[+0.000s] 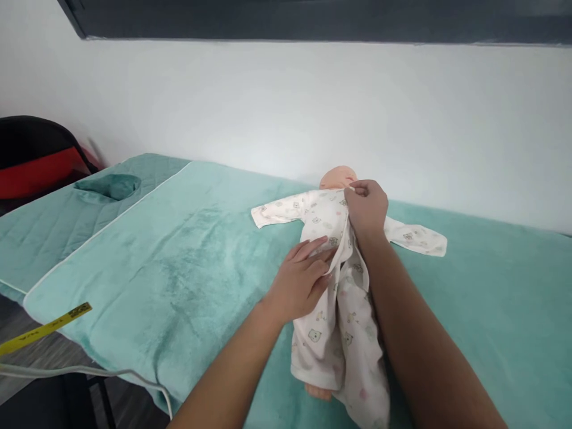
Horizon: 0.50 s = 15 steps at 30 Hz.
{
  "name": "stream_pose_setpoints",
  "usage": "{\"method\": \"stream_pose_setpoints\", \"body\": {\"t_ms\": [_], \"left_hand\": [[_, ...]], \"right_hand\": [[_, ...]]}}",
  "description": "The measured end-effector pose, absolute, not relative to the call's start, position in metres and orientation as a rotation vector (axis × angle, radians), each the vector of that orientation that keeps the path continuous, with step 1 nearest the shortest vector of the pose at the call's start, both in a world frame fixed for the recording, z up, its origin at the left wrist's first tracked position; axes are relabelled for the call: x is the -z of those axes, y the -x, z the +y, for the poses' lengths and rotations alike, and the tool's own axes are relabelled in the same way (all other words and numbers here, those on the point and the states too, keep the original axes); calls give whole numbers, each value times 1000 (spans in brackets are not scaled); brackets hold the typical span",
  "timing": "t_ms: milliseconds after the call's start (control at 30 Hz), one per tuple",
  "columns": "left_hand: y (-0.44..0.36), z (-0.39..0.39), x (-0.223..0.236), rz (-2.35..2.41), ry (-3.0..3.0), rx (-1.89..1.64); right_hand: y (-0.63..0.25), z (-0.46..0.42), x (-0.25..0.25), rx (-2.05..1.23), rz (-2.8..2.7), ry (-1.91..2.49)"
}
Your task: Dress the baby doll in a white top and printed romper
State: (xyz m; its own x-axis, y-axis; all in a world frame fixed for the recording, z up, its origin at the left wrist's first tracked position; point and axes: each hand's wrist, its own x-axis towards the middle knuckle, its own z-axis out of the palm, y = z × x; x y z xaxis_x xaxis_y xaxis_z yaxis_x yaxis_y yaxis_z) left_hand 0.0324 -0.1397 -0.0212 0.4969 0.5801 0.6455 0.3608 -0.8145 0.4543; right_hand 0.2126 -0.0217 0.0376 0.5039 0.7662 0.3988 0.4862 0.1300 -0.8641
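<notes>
A baby doll lies on its back, with its head (338, 177) toward the wall. It wears a white printed baby sleepsuit (324, 220) with both sleeves spread out sideways. My right hand (369, 205) pinches the sleepsuit's front edge at the neckline, by the doll's chin. Lower down, my left hand (300, 280) rests over the front opening at the belly, fingers stretched out and apart, touching the loose flap edge. Below the waist the front hangs partly apart. One bare foot (318, 391) of the doll shows under a trouser leg. My right forearm hides part of the doll's side.
A teal plush cover (187, 268) is spread over the bed, with a quilted section and a face hole (108, 187) at left. A red and black chair (42, 164) stands beyond. Yellow tape (47, 328) and a white cable (89, 370) are at lower left; a white wall (201, 101) behind.
</notes>
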Motion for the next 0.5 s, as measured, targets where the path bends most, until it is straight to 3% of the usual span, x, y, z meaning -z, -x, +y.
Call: {"method": "stream_pose_setpoints", "body": {"t_ms": [233,500], "left_hand": [[-32,-144,16,733,-2389,-1127],[-50,-124,-13,871,-1616,-1251]], "right_hand": [[-225,-46,-39,-303,-1096,1465],[-236,-64,-46,-405,-1414,1839]]}}
